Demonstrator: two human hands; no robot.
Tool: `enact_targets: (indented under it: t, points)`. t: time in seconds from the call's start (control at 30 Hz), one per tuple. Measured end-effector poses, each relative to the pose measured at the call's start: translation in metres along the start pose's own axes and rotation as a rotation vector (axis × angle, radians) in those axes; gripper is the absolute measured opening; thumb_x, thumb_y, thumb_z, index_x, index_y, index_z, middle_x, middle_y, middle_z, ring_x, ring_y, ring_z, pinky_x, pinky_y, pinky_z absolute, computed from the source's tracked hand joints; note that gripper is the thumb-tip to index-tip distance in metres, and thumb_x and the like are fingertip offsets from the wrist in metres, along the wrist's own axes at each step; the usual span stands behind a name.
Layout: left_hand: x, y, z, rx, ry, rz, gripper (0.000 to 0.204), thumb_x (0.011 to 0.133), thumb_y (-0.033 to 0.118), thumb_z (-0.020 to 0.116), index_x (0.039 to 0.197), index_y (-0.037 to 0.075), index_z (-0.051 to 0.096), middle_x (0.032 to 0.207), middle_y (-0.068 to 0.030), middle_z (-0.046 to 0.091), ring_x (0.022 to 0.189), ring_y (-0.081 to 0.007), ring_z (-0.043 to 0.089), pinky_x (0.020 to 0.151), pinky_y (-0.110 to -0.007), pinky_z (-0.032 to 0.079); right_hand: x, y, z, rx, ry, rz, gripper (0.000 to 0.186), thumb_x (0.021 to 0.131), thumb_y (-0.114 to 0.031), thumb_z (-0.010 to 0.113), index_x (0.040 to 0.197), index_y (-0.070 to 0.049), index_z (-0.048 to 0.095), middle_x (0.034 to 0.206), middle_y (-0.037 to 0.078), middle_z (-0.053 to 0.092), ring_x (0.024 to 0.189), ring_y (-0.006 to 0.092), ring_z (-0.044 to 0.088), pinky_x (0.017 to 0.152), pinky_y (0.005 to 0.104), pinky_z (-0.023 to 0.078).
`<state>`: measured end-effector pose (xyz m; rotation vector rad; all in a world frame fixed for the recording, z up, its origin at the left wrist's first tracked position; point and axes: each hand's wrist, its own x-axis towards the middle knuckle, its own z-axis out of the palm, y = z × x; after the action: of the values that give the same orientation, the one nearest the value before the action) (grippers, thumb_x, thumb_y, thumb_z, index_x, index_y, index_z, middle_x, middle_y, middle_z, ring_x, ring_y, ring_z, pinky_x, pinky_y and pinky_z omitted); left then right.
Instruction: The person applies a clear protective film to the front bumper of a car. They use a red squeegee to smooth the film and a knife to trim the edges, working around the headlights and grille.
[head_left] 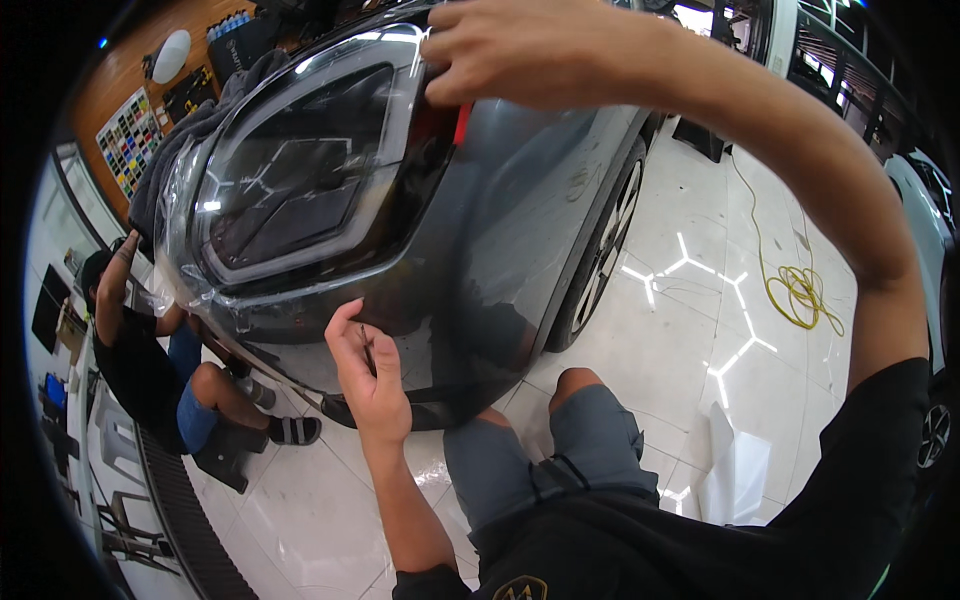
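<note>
A dark grey car corner (500, 220) fills the middle, with a large dark lamp (300, 180) on it. Clear film (178, 225) spreads over the lamp and wrinkles along its left and lower edge. My right hand (500, 55) reaches across to the lamp's upper right corner, its fingers curled in against the edge; what they pinch, if anything, is hidden. Below the lamp, in front of the bumper, my left hand (370, 375) is raised with the fingers bent around a thin dark tool (368, 352). Its exact kind is too small to tell.
Another person (150, 350) sits low at the left, arms raised to the car's far side. A dark towel (165, 165) lies along the bodywork. A wheel (600, 255), a coiled yellow hose (805, 298) and a white sheet (735, 465) are to the right.
</note>
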<state>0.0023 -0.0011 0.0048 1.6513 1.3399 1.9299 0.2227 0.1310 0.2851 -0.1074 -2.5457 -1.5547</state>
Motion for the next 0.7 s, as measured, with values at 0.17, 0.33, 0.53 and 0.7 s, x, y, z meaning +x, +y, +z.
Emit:
enact_targets:
  t: [0.17,0.33,0.53,0.7]
  points:
    - [0.001,0.001,0.002,-0.004,0.010,0.003,0.040,0.107,0.023,0.055,0.141,0.003,0.044,0.091,0.0010,0.043,0.082,-0.0094,0.042,0.077,-0.023,0.037,0.011,-0.011,-0.031,0.377,0.101,0.035,0.019,0.082,-0.007,0.064,0.098,-0.007,0.074,0.091,0.013,0.073,0.093,0.0344,0.071,0.078,0.0455,0.055]
    - [-0.003,-0.024,0.034,-0.121,-0.056,-0.060,0.038,0.109,0.024,0.053,0.141,0.005,0.045,0.093,0.0013,0.043,0.085,-0.0095,0.042,0.080,-0.023,0.036,-0.039,0.032,0.035,1.138,0.438,0.694,0.029,0.083,0.001,0.075,0.112,-0.001,0.073,0.098,0.007,0.076,0.090,0.0179,0.071,0.084,0.0323,0.056]
    - [0.003,0.006,-0.004,0.023,-0.024,-0.046,0.041,0.107,0.025,0.055,0.141,0.004,0.045,0.092,0.0001,0.042,0.083,-0.0102,0.042,0.077,-0.024,0.037,-0.031,0.076,0.083,1.361,0.417,0.715,0.030,0.084,0.004,0.074,0.114,0.001,0.069,0.102,0.003,0.074,0.094,0.0126,0.066,0.091,0.0312,0.053]
    - [0.000,-0.014,0.022,-0.083,-0.058,-0.061,0.043,0.107,0.025,0.055,0.142,0.004,0.044,0.092,0.0000,0.042,0.082,-0.0099,0.042,0.076,-0.024,0.037,-0.032,0.060,0.072,1.332,0.206,0.581,0.032,0.087,0.007,0.072,0.118,0.002,0.068,0.106,0.004,0.074,0.100,0.0135,0.066,0.096,0.0316,0.052]
